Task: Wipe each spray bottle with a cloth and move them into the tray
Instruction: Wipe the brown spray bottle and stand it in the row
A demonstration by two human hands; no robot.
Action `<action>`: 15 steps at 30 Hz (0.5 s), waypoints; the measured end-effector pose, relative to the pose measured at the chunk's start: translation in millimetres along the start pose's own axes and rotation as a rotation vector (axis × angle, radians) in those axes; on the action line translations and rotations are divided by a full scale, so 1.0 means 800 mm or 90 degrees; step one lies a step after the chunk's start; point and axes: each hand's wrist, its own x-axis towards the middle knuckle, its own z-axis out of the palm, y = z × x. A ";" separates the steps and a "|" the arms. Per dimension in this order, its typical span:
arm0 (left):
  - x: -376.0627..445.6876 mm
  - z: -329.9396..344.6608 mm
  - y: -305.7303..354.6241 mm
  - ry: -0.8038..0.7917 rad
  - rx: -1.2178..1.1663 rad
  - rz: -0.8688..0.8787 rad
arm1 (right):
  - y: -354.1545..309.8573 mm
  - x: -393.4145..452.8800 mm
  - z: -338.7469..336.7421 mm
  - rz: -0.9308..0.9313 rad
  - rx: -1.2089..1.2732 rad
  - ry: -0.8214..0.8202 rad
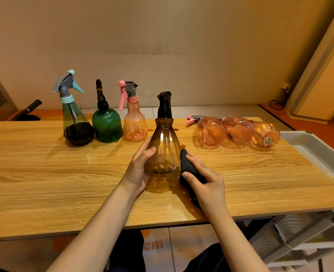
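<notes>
While the left hand (140,169) curls round the lower body of the amber bottle (165,150), holding it upright just above the table (44,173), the right hand (205,181) grips a dark cloth (187,165) and presses it against the bottle's right side. Behind, three bottles stand in a row: a dark green one with a teal trigger (75,118), a round green one (107,124) and a pink one (134,122). To the right, three pink bottles (238,131) lie on their sides, close together. A white tray (315,146) sits at the table's right edge, near the lying bottles.
</notes>
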 end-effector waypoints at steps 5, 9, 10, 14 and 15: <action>0.000 0.002 -0.004 0.011 0.071 0.021 | 0.001 0.000 -0.001 -0.020 -0.019 0.034; -0.001 0.004 -0.007 0.045 0.100 0.022 | 0.002 -0.001 -0.001 -0.036 -0.048 0.046; -0.001 0.004 -0.007 0.040 0.103 0.021 | 0.003 -0.001 0.000 -0.044 -0.061 0.044; -0.004 0.007 -0.005 0.001 0.120 0.011 | 0.005 -0.001 0.002 -0.068 -0.106 0.025; -0.004 0.007 -0.004 -0.003 0.125 0.010 | 0.005 -0.002 0.002 -0.070 -0.110 0.024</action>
